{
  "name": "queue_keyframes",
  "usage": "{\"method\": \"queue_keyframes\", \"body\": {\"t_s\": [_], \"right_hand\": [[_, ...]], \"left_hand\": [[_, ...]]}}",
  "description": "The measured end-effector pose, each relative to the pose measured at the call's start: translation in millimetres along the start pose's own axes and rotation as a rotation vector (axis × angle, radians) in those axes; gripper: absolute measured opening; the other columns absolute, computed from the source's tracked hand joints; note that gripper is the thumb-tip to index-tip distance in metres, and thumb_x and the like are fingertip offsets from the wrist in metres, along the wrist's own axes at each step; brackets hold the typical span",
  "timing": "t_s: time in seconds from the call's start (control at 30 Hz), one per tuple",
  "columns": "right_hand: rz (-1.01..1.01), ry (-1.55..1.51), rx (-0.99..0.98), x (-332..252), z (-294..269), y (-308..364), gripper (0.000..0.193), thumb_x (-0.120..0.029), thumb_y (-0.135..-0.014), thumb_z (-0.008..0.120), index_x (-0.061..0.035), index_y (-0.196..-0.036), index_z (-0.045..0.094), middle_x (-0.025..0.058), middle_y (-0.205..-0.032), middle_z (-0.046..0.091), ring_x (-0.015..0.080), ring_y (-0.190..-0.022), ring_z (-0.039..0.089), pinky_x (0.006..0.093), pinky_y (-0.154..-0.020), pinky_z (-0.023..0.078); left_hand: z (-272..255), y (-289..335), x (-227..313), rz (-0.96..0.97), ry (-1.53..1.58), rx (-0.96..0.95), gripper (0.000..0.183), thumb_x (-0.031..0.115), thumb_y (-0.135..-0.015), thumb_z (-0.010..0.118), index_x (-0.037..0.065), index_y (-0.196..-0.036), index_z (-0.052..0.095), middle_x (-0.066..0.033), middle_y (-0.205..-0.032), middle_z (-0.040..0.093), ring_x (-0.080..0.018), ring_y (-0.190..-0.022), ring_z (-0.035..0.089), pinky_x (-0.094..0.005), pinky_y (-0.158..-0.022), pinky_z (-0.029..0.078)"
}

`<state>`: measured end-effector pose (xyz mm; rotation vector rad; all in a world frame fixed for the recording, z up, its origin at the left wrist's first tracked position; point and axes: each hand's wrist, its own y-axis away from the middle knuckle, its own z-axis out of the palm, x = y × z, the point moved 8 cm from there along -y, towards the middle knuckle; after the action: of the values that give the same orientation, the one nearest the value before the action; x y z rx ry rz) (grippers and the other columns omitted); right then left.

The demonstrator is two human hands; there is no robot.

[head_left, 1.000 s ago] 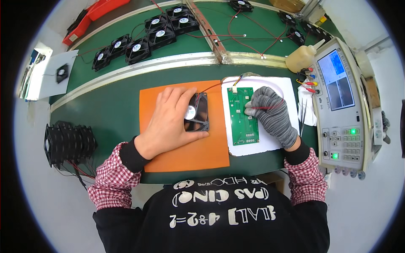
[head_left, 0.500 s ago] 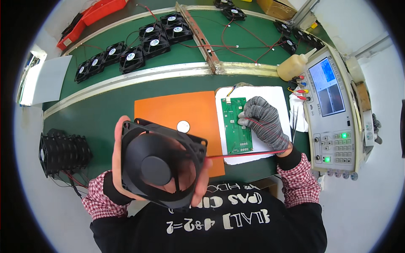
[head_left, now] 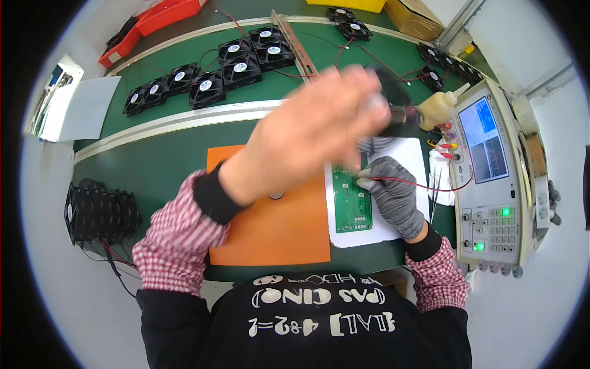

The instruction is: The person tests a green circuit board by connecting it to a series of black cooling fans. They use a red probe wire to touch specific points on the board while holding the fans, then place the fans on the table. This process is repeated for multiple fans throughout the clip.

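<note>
My bare left hand (head_left: 301, 135), smeared by motion, reaches across to the right above the work mat. At its fingertips is a blurred black cooling fan (head_left: 393, 92), tilted and in the air. Below, my right hand (head_left: 396, 200), in a grey striped glove with bare-looking fingertips, pinches the fan's thin red wire (head_left: 424, 184) at the right edge of a green circuit board (head_left: 351, 209). That board lies on a white pad (head_left: 409, 157). My left hand and the fan hide the board's far end.
An orange sheet (head_left: 264, 240) lies left of the pad. A test instrument with a screen (head_left: 485, 135) stands at right, beside a squeeze bottle (head_left: 437, 111) and tweezers (head_left: 435, 190). Several fans (head_left: 239, 71) sit beyond the metal rail (head_left: 184, 120); more fans (head_left: 101, 212) are stacked at left.
My left hand has swung the fan from the near left up to the far right. My right hand stays over the board's right edge, the wire now looping off to the right.
</note>
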<state>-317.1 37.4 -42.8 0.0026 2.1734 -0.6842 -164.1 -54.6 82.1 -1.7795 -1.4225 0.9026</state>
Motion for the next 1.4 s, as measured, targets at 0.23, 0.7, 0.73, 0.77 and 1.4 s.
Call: {"method": "queue_keyframes", "body": {"t_s": [0.23, 0.7, 0.73, 0.77, 1.4], "right_hand": [[-0.052, 0.077, 0.162, -30, -17, -10, 0.031, -0.011, -0.080, 0.076, -0.0048, -0.108, 0.064, 0.0066, -0.093, 0.063, 0.0148, -0.078, 0.061, 0.0273, -0.069, 0.050], [-0.408, 0.277, -0.056, -72, 1, 2, 0.047, 0.004, -0.074, 0.067, -0.0091, -0.119, 0.058, 0.0100, -0.106, 0.061, 0.0321, -0.092, 0.061, 0.0407, -0.077, 0.052], [-0.385, 0.297, -0.017, -66, -5, -1, 0.044, 0.004, -0.074, 0.066, -0.0093, -0.116, 0.059, 0.0083, -0.100, 0.061, 0.0307, -0.086, 0.061, 0.0401, -0.073, 0.052], [-0.416, 0.381, 0.027, -60, -9, -6, 0.037, 0.006, -0.076, 0.063, -0.0088, -0.109, 0.059, 0.0080, -0.090, 0.056, 0.0290, -0.078, 0.058, 0.0379, -0.067, 0.050], [0.172, 0.085, -0.168, 3, 11, -8, 0.018, -0.003, -0.072, 0.078, -0.0011, -0.081, 0.063, 0.0094, -0.084, 0.060, 0.0246, -0.082, 0.063, 0.0349, -0.077, 0.051]], "left_hand": [[12, 126, -197, -0.622, -0.709, -0.276, 0.029, 0.012, -0.067, 0.079, 0.009, -0.091, 0.063, -0.0093, -0.089, 0.053, -0.0310, -0.089, 0.052, -0.0424, -0.076, 0.043], [-42, 82, 64, 0.334, -0.301, -0.210, 0.017, 0.007, -0.070, 0.066, 0.012, -0.082, 0.055, -0.0031, -0.087, 0.052, -0.0207, -0.087, 0.057, -0.0361, -0.083, 0.050], [-57, 83, 32, 0.158, -0.421, -0.195, 0.018, 0.005, -0.069, 0.067, 0.010, -0.082, 0.055, -0.0044, -0.085, 0.051, -0.0226, -0.086, 0.056, -0.0377, -0.080, 0.048], [-74, 88, -1, -0.023, -0.541, -0.180, 0.020, 0.004, -0.068, 0.067, 0.009, -0.082, 0.055, -0.0056, -0.083, 0.050, -0.0245, -0.085, 0.055, -0.0392, -0.077, 0.045], [2, 115, 6, -0.659, 0.323, -0.513, 0.103, 0.034, -0.054, 0.091, 0.003, -0.138, 0.040, -0.0180, -0.128, 0.045, -0.0378, -0.118, 0.043, -0.0462, -0.099, 0.035]]}}
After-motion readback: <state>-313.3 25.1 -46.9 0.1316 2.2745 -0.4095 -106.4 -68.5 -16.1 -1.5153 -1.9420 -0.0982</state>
